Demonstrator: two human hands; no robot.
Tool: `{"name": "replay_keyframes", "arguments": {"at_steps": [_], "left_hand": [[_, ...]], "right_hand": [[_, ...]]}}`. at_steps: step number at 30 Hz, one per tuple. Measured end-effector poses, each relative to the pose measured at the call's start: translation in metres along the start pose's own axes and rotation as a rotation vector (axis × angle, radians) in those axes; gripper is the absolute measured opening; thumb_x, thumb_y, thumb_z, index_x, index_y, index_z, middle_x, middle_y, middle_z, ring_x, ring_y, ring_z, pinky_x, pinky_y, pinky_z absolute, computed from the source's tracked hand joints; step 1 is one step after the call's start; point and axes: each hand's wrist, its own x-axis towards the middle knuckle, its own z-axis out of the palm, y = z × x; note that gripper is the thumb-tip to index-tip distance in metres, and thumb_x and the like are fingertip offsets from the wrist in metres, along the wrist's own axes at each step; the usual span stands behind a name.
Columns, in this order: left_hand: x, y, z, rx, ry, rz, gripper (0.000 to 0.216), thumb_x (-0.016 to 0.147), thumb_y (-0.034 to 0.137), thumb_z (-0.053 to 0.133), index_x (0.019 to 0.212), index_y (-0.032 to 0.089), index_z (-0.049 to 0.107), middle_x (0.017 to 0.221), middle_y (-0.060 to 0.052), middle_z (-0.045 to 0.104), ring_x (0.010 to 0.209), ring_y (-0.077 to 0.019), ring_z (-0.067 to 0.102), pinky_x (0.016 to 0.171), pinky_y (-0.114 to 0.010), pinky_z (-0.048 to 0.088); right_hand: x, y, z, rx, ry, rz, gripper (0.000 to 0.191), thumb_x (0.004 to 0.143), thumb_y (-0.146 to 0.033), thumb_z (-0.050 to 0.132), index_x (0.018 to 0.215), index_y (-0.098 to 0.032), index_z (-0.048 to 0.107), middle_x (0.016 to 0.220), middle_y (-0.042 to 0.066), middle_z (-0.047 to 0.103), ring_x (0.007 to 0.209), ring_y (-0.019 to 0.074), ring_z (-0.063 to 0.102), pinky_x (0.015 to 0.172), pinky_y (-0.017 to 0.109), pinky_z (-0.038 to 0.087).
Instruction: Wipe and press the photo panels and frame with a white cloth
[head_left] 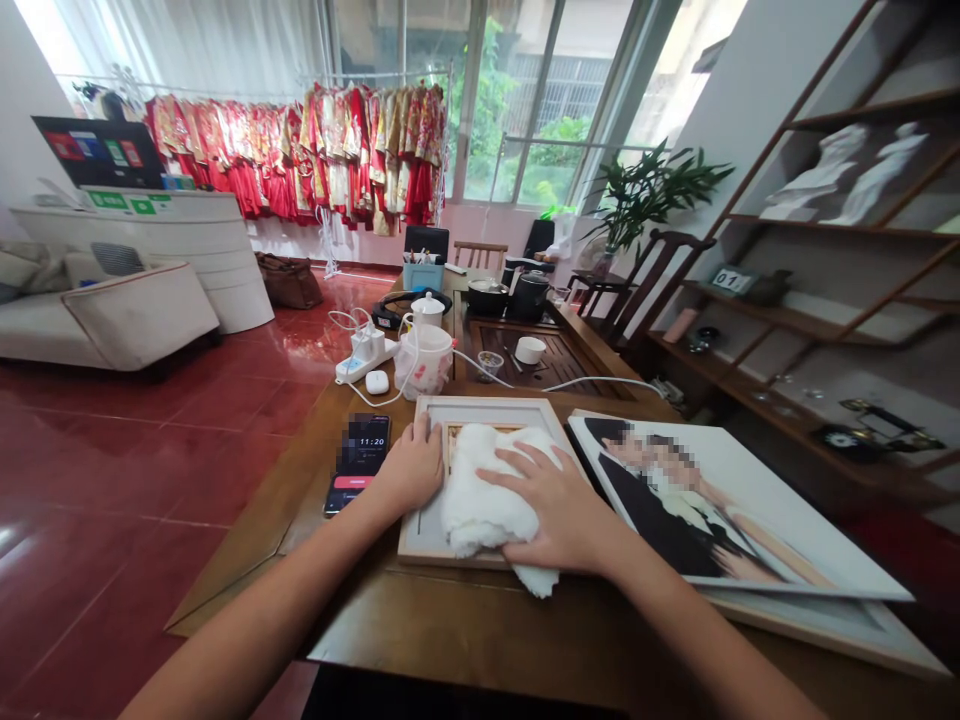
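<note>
A picture frame [491, 409] with a pale border lies flat on the wooden table [480, 625]. A white cloth [480, 495] is bunched on top of it. My right hand [559, 510] lies flat on the cloth, fingers spread, pressing it onto the frame. My left hand [411, 467] rests on the frame's left edge, fingers curled over the border, holding it still.
A phone [358, 462] lies left of the frame. A large photo print [720, 510] on another frame sits to the right. Behind stand a white teapot [424, 350], a power strip [365, 358] with cables, and a tea tray [555, 355]. Shelves [825, 300] line the right wall.
</note>
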Motion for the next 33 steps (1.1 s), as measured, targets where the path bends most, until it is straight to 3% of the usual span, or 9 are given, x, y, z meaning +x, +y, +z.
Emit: {"name": "replay_keyframes", "arguments": {"at_steps": [9, 19, 28, 33], "left_hand": [[0.0, -0.003, 0.0, 0.03, -0.027, 0.062, 0.048, 0.091, 0.019, 0.039, 0.136, 0.004, 0.038, 0.143, -0.027, 0.036, 0.131, -0.034, 0.038, 0.099, -0.045, 0.037], [-0.001, 0.004, -0.002, 0.049, 0.001, -0.057, 0.046, 0.096, 0.025, 0.033, 0.137, 0.006, 0.04, 0.146, -0.024, 0.035, 0.126, -0.0322, 0.044, 0.098, -0.044, 0.039], [-0.001, 0.002, -0.001, 0.044, -0.002, -0.01, 0.045, 0.097, 0.025, 0.035, 0.137, 0.005, 0.039, 0.145, -0.026, 0.034, 0.129, -0.0331, 0.041, 0.098, -0.046, 0.039], [-0.002, 0.005, -0.004, 0.058, -0.007, -0.05, 0.045, 0.097, 0.027, 0.035, 0.137, 0.006, 0.04, 0.147, -0.024, 0.034, 0.129, -0.0313, 0.041, 0.099, -0.044, 0.039]], "right_hand": [[0.042, 0.004, 0.01, -0.07, -0.001, 0.16, 0.08, 0.068, -0.07, 0.056, 0.139, -0.035, 0.043, 0.149, 0.013, 0.034, 0.134, 0.0432, 0.025, 0.099, 0.067, 0.014], [-0.003, -0.014, -0.001, -0.064, 0.023, 0.142, 0.069, 0.07, -0.065, 0.056, 0.133, -0.037, 0.051, 0.141, 0.008, 0.046, 0.128, 0.0368, 0.035, 0.103, 0.059, 0.017], [0.031, 0.002, 0.009, -0.114, 0.045, 0.28, 0.078, 0.071, -0.072, 0.051, 0.137, -0.03, 0.047, 0.145, 0.014, 0.04, 0.13, 0.042, 0.031, 0.1, 0.063, 0.016], [0.023, -0.002, 0.009, -0.111, 0.044, 0.26, 0.076, 0.071, -0.07, 0.052, 0.136, -0.032, 0.048, 0.144, 0.012, 0.041, 0.129, 0.0404, 0.033, 0.102, 0.061, 0.016]]}}
